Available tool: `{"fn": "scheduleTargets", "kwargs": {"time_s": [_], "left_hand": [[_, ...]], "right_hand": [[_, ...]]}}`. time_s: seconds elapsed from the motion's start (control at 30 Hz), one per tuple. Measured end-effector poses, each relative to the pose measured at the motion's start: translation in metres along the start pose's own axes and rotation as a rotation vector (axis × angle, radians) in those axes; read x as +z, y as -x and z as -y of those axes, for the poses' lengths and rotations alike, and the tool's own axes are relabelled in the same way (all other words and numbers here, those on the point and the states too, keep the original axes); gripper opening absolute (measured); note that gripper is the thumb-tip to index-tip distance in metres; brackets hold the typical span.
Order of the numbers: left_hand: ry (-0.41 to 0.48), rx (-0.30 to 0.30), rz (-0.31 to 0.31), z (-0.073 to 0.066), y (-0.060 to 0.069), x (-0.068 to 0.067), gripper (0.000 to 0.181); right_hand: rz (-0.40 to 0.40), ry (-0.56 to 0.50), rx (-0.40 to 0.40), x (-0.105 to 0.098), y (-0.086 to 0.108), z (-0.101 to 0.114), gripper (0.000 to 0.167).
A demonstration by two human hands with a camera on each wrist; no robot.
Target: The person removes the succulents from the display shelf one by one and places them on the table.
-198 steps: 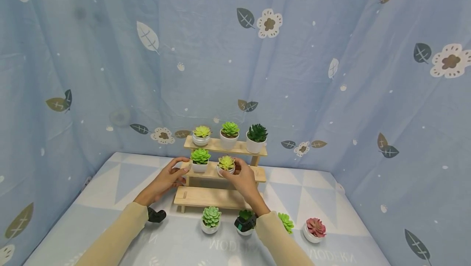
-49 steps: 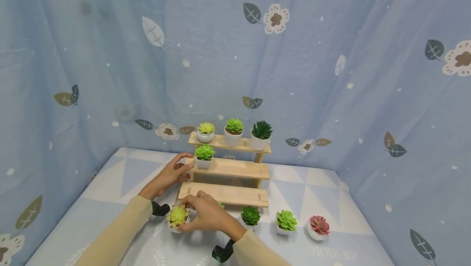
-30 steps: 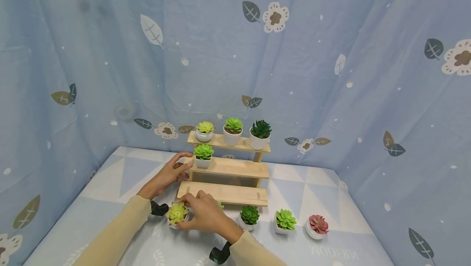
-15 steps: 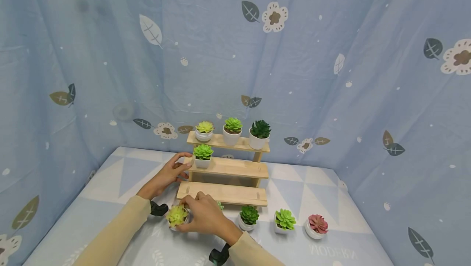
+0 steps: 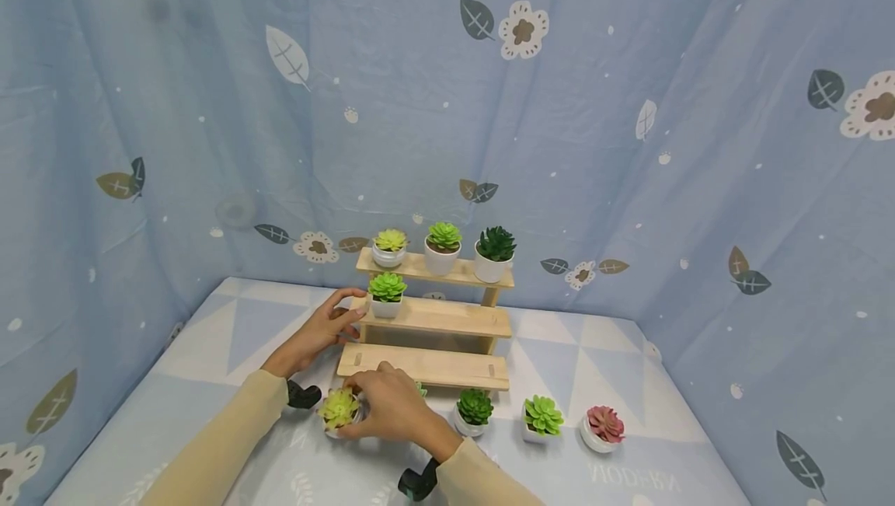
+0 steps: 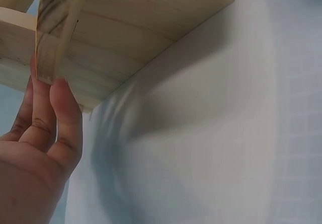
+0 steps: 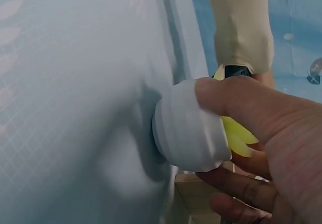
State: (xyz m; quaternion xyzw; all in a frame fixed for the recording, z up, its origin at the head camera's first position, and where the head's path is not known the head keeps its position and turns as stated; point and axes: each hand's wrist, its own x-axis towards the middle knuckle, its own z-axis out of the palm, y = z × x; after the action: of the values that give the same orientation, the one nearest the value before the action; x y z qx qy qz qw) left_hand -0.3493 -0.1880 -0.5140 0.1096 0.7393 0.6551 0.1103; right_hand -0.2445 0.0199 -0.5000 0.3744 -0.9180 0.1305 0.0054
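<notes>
My right hand (image 5: pixel 391 405) grips a yellow-green potted succulent (image 5: pixel 339 409) at the front left of the table. In the right wrist view its white ribbed pot (image 7: pixel 186 126) is between thumb and fingers, at or just above the tablecloth. With thumb and fingers, my left hand (image 5: pixel 325 335) pinches the left end of the middle plank of a three-tier wooden plant stand (image 5: pixel 447 315); the left wrist view shows the fingertips on the plank end (image 6: pixel 53 58). Beside it on that tier stands a green succulent in a square white pot (image 5: pixel 386 294).
The top tier bears a yellow-green succulent (image 5: pixel 389 248), a green one (image 5: pixel 444 248) and a dark green one (image 5: pixel 495 253). Along the table front stand a dark green succulent (image 5: pixel 474 411), a bright green one (image 5: pixel 541 418) and a red one (image 5: pixel 603 428). Another is mostly hidden behind my right hand.
Since the earliest frame, my right hand has brought the yellow-green succulent from the middle tier to the front left of the table. Over the last second both hands have barely moved.
</notes>
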Motion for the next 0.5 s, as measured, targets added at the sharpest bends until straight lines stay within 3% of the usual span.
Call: {"fn": "scheduleTargets", "kwargs": {"time_s": [0.33, 0.5], "left_hand": [[0.000, -0.007, -0.006, -0.0015, 0.0001, 0.0003, 0.057], [-0.005, -0.008, -0.008, -0.0007, 0.0010, 0.0005, 0.057]], "right_hand": [[0.047, -0.016, 0.030, -0.0059, -0.0002, 0.0002, 0.070], [0.018, -0.139, -0.030, -0.0081, 0.0003, -0.0034, 0.072]]}}
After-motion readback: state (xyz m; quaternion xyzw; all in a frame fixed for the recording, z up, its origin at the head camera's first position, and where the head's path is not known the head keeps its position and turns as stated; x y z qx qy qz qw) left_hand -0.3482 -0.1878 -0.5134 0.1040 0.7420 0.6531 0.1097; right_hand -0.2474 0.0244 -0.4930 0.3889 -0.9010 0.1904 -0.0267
